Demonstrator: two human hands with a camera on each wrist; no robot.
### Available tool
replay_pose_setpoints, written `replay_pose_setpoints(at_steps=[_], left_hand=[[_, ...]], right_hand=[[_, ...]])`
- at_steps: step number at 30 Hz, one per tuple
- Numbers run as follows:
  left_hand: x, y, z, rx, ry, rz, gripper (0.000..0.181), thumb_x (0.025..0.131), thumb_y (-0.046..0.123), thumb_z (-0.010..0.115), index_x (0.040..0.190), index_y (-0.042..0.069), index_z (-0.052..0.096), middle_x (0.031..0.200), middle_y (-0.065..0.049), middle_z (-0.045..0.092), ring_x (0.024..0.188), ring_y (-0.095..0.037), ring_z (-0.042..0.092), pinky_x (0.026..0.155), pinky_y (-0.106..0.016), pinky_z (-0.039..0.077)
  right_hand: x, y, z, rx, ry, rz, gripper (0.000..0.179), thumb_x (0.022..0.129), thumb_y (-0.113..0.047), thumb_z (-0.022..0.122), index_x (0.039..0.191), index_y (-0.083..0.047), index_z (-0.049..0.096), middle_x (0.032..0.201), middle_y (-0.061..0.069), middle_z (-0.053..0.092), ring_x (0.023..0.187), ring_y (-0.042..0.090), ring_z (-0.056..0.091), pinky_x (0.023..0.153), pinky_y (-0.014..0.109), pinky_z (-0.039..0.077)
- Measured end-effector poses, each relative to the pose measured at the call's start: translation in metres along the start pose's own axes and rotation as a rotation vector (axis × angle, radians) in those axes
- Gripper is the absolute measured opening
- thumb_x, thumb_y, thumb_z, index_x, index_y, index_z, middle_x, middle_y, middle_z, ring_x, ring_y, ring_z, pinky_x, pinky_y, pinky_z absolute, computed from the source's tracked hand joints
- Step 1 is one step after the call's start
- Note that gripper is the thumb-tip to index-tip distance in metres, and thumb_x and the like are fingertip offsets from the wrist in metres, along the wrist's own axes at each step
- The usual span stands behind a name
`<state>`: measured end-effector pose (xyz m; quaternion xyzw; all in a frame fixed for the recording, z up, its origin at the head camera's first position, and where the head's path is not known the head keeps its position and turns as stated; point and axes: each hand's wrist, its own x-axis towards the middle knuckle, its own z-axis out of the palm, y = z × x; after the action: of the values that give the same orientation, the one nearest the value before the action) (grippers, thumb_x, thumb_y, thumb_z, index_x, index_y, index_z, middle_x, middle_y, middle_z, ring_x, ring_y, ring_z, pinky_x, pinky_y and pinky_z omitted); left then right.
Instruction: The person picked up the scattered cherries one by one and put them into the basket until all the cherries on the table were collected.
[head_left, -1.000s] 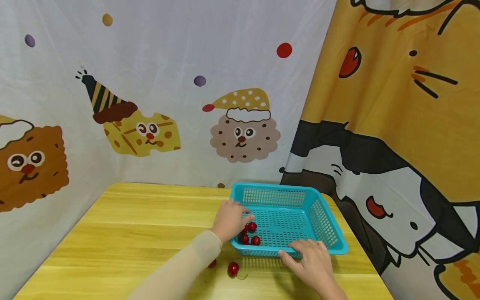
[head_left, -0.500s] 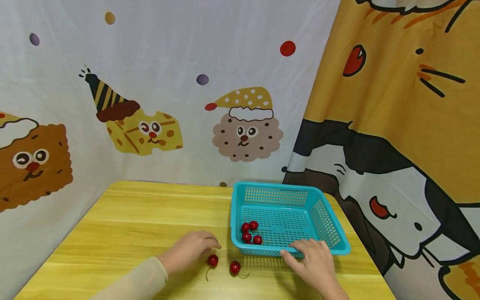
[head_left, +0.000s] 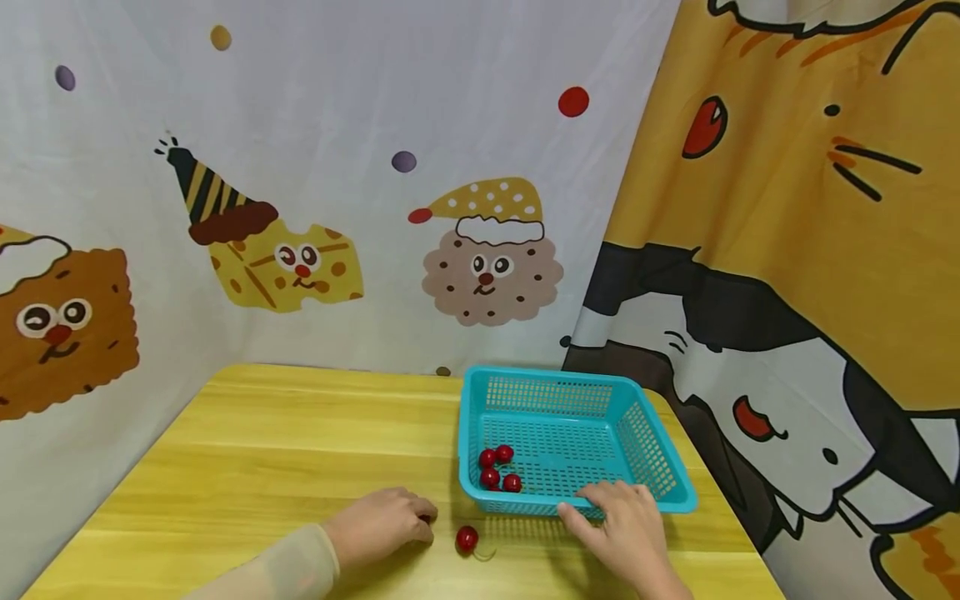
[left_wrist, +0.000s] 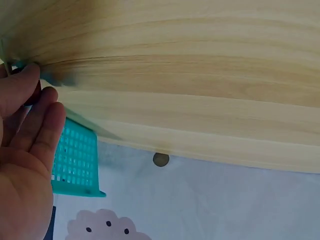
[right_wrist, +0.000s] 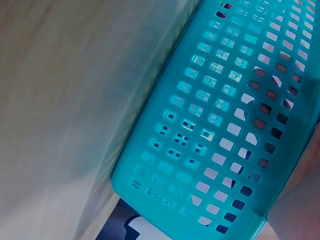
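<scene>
With the turquoise basket [head_left: 658, 446] as the middle of the clock face in the head view, the left hand [head_left: 378, 527] is working at 8 o'clock, low over the desk [head_left: 300, 442], a pale sleeve [head_left: 300, 562] covering its forearm. Its thumb and fingers [left_wrist: 42, 117] are clamping on a dark red cherry [left_wrist: 35, 95], which is showing between them in the left wrist view; the hand is largely hiding it from the head camera. A loose cherry [head_left: 467, 539] is lying on the desk, also near 8 o'clock but closer in, near those fingertips, its stem pointing towards 4 o'clock. The right hand [head_left: 621, 527] is gripping the basket's rim at 6 o'clock, its fingers clamping over the edge and its thumb pressing outside. At least four more cherries [head_left: 489, 477] are clustering inside the basket, in its 8 o'clock corner. Beyond the desk, a white printed cloth [head_left: 315, 100] is hanging at 11 o'clock and a yellow printed cloth [head_left: 780, 200] at 2 o'clock
</scene>
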<state>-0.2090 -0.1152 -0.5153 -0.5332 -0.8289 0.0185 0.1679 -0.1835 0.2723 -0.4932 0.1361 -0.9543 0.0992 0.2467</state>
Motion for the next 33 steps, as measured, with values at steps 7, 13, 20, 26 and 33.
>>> replay_pose_setpoints(at_steps=[7,13,20,26,33], left_hand=[[-0.001,0.000,0.000,-0.077,-0.033,-0.079,0.026,0.090,0.015,0.081,0.109,0.032,0.084,0.105,0.006,0.076,0.091,-0.002,0.068,0.082,-0.016,0.058],[-0.002,0.000,-0.003,-0.242,-0.046,-0.166,0.031,0.092,0.009,0.079,0.115,0.030,0.084,0.104,0.005,0.074,0.090,0.000,0.065,0.080,-0.014,0.057],[0.001,0.005,-0.012,-0.414,0.027,-0.287,0.036,0.096,0.003,0.077,0.126,0.022,0.081,0.114,0.002,0.067,0.094,-0.001,0.063,0.079,-0.012,0.056],[0.015,0.009,-0.036,-0.443,0.146,-0.343,0.038,0.098,0.004,0.076,0.134,0.014,0.075,0.119,0.002,0.063,0.088,0.001,0.060,0.073,-0.009,0.054],[0.046,0.003,-0.064,-0.509,0.326,-0.361,0.028,0.095,0.005,0.079,0.122,0.006,0.068,0.114,-0.003,0.072,0.096,-0.010,0.070,0.083,-0.022,0.064]], right_hand=[[0.002,0.000,-0.001,-0.009,0.007,-0.002,0.032,0.089,-0.060,0.079,0.094,-0.029,0.082,0.092,-0.012,0.079,0.085,0.012,0.068,0.079,0.038,0.046],[0.001,0.000,-0.002,-0.019,-0.015,0.012,0.031,0.089,-0.063,0.078,0.093,-0.033,0.081,0.092,-0.017,0.077,0.085,0.010,0.067,0.079,0.038,0.046],[0.000,-0.001,-0.001,-0.011,-0.012,0.016,0.030,0.089,-0.063,0.078,0.093,-0.033,0.081,0.091,-0.017,0.077,0.085,0.010,0.067,0.080,0.038,0.047],[-0.001,0.000,0.000,-0.009,0.014,0.003,0.030,0.089,-0.061,0.079,0.093,-0.031,0.081,0.091,-0.014,0.078,0.084,0.010,0.067,0.079,0.037,0.046],[-0.001,0.001,0.001,-0.011,0.034,-0.013,0.030,0.088,-0.060,0.080,0.093,-0.030,0.082,0.091,-0.012,0.079,0.082,0.010,0.067,0.078,0.036,0.046]])
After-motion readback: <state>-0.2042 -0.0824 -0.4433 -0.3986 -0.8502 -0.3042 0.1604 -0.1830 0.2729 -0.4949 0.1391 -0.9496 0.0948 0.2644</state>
